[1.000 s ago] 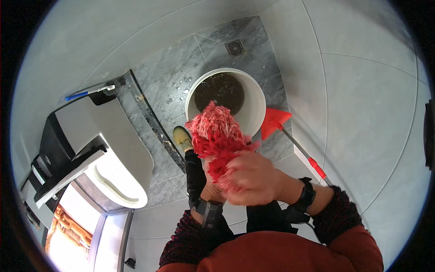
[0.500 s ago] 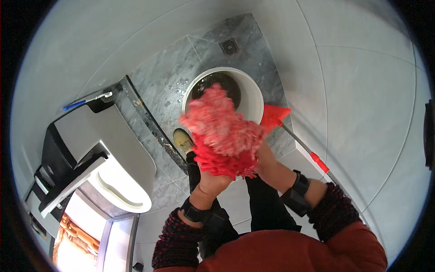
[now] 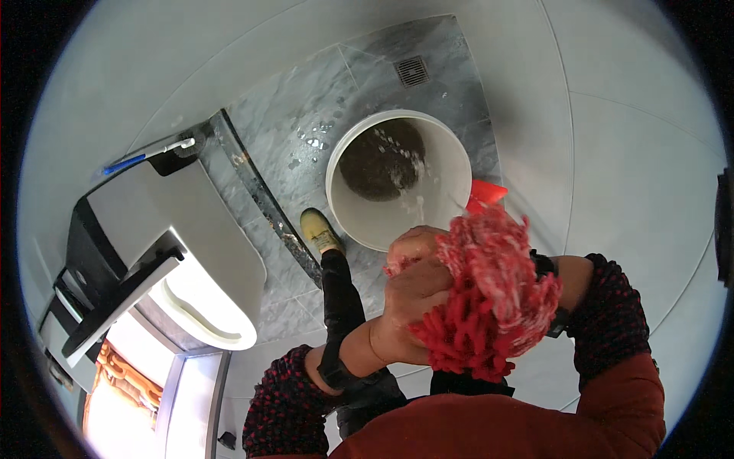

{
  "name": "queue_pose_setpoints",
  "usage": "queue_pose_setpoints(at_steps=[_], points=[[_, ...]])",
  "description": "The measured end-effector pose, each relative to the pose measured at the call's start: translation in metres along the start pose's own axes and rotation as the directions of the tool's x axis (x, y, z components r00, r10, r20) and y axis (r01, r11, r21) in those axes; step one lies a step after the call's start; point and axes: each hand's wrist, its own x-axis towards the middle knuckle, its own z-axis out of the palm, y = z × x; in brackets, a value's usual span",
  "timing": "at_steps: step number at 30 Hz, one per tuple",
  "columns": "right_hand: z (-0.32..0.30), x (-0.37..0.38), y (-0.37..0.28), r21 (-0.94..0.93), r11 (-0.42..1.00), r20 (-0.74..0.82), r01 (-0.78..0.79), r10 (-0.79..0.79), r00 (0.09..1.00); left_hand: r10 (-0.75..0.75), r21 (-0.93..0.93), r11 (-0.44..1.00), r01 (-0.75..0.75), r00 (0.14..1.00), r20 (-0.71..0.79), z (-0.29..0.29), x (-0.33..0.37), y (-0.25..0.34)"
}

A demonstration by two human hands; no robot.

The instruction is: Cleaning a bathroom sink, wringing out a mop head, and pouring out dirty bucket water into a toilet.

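Bunched between my hands is a shaggy red and pink chenille mop cloth (image 3: 497,298), its soaked strands hanging out on the right. My left hand (image 3: 413,310) is closed round its left part. Just beyond it my right hand (image 3: 417,245) is closed as well, pressed against the left one; the cloth covers part of that hand and wrist. Water streams from the squeezed cloth into a white bucket (image 3: 436,218), which holds dark water (image 3: 378,164). The hands are at the bucket's near rim.
A red plastic piece (image 3: 487,195) shows behind the bucket's right side. At the left are a white toilet (image 3: 191,237) and a blue-and-white brush (image 3: 145,157). A raised dark stone sill (image 3: 260,191) crosses the wet floor. A drain grate (image 3: 411,71) lies at the back.
Both hands have moved right and toward me with the cloth, off the bucket's opening. The cloth is bunched tighter, and water now falls into the bucket. The view has shifted slightly.
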Motion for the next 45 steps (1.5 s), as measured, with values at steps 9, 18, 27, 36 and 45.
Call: queue_pose_setpoints(at_steps=[9, 18, 27, 36, 45], points=[[-0.031, 0.034, -0.001, -0.010, 0.997, 0.192, -0.071, 0.072, 0.979, 0.059, -0.112, 0.993, -0.050, 0.995, 0.079, -0.015, 0.013, -0.026], [0.024, 0.062, 0.091, 0.809, 0.576, -0.102, -0.112, 0.326, 0.940, -0.170, 0.054, 0.983, 0.175, 0.982, -0.086, -0.023, -0.007, -0.088], [0.039, 0.035, 0.139, 0.927, -0.272, -0.144, 0.260, 0.382, 0.913, -0.798, -0.985, 0.007, 0.172, 0.594, 0.098, -0.004, -0.015, -0.071], [0.050, 0.072, 0.140, 0.902, 0.273, -0.398, 0.334, 0.228, 0.889, -0.653, -0.945, -0.318, 0.078, 0.705, 0.278, 0.040, -0.132, -0.113], [0.025, 0.047, 0.077, 0.210, 0.898, -0.552, 0.385, -0.216, 0.805, -0.768, -0.949, -0.311, 0.049, 0.576, 0.281, 0.005, -0.033, -0.047]])
